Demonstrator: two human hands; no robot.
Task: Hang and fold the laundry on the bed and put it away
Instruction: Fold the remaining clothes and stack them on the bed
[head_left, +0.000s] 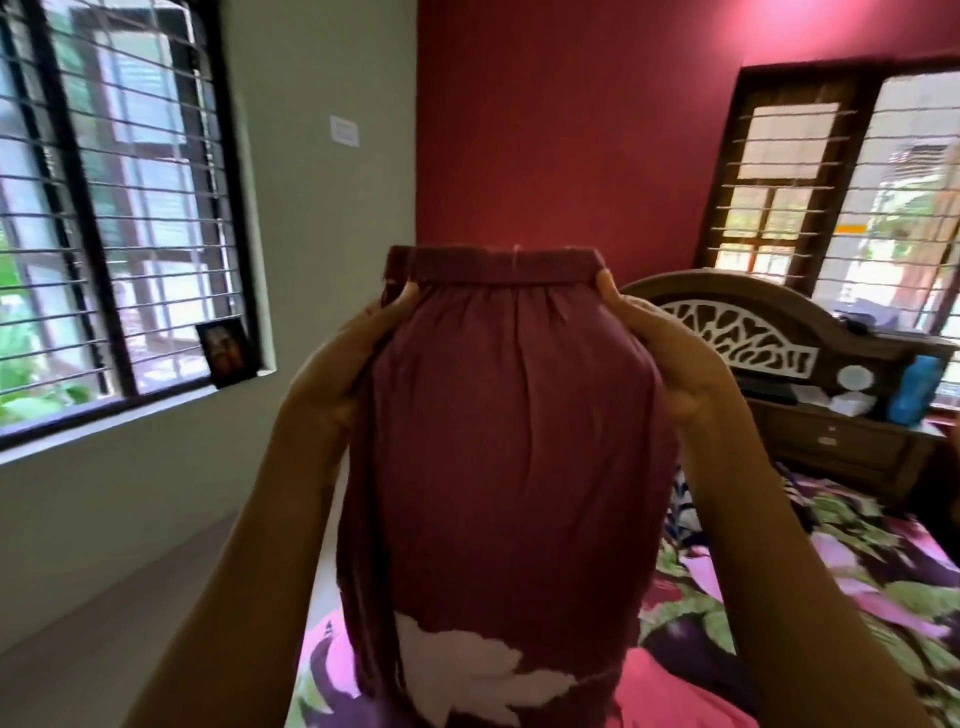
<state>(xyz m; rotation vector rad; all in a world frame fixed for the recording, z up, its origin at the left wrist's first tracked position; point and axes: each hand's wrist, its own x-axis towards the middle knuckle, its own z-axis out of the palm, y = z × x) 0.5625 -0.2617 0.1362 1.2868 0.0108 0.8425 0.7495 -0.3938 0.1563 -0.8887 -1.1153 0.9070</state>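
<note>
Behind a floral bedspread (857, 582), both arms lift a maroon garment (509, 441) by its gathered waistband, left hand (358, 353) and right hand (670, 353) each pinching a side, probably to shake it straight for folding.

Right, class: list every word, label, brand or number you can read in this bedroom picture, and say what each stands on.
None can be read here.
White wall plate: blank, or too blurred to tell.
Framed picture: no legible lettering.
Blue container: any label is too blurred.
Maroon garment: white patches near the bottom, no letters.
</note>
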